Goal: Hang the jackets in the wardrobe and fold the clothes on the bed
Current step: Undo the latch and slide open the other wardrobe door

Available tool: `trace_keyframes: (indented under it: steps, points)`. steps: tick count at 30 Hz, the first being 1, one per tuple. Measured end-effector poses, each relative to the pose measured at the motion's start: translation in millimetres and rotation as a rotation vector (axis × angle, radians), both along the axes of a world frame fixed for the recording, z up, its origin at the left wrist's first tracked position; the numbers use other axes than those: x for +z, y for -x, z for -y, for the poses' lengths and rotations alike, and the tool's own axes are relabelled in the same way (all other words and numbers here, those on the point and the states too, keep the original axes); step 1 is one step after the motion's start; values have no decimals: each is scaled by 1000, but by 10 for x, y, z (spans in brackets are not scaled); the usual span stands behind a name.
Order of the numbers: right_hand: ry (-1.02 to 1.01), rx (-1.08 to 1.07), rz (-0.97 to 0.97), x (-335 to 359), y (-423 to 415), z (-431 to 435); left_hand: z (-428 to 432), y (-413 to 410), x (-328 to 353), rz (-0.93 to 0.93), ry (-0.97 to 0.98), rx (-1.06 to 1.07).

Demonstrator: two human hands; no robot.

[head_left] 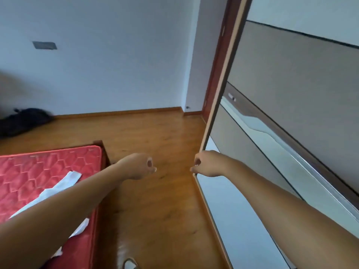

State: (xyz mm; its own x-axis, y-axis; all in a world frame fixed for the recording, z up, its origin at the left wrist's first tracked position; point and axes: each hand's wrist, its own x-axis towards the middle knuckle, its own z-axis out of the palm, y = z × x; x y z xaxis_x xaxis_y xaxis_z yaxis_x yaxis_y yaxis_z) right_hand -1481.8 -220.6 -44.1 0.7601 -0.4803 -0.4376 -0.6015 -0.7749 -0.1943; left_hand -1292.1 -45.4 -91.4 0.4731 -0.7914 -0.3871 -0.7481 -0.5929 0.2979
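My right hand (208, 164) is curled around the front edge of the wardrobe's sliding door (281, 78) on the right. My left hand (140, 166) hangs over the wooden floor as a loose fist with nothing in it. At the left stands the bed with a red quilted mattress (35, 167). A white garment (66, 183) lies on it, partly hidden under my left forearm. No jacket is visible, and the inside of the wardrobe is hidden.
Wooden floor (155, 133) runs between the bed and the wardrobe. A dark bag or heap of cloth (23, 121) lies on the floor by the far wall at the left. A red-brown door frame (217, 61) stands behind the wardrobe door. A slipper tip (129, 264) shows at the bottom.
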Motion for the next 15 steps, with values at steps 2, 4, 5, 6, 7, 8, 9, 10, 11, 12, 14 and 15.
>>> trace_keyframes:
  steps: [2, 4, 5, 6, 7, 8, 9, 10, 11, 12, 14, 15]
  points:
    - [-10, 86, -19, -86, -484, -154, -271, -262, -99, 8, -13, 95]
    - [-3, 170, -42, -153, -975, -337, -512, -528, -191, 6, -7, 174]
    - [3, 208, -56, -190, -1234, -434, -637, -680, -234, 5, -6, 208]
    - [9, 249, -69, -228, -1496, -536, -762, -840, -270, 7, -7, 236]
    - [17, 288, -81, -266, -1760, -641, -893, -1011, -313, 8, -12, 270]
    - [21, 329, -91, -304, -2031, -750, -1027, -1185, -354, 9, -14, 307]
    - [21, 367, -102, -335, -2296, -866, -1166, -1357, -395, 5, -14, 347]
    - [18, 405, -112, -361, -2550, -992, -1314, -1519, -440, -1, -11, 384]
    - [18, 442, -119, -393, -2790, -1128, -1469, -1668, -480, -11, -6, 423]
    - [21, 481, -123, -437, -3022, -1274, -1635, -1808, -527, -15, -2, 462]
    - [38, 562, -124, -539, -3447, -1572, -1967, -2044, -616, -15, -10, 544]
    - [44, 606, -124, -588, -3647, -1742, -2146, -2146, -655, -21, -20, 585]
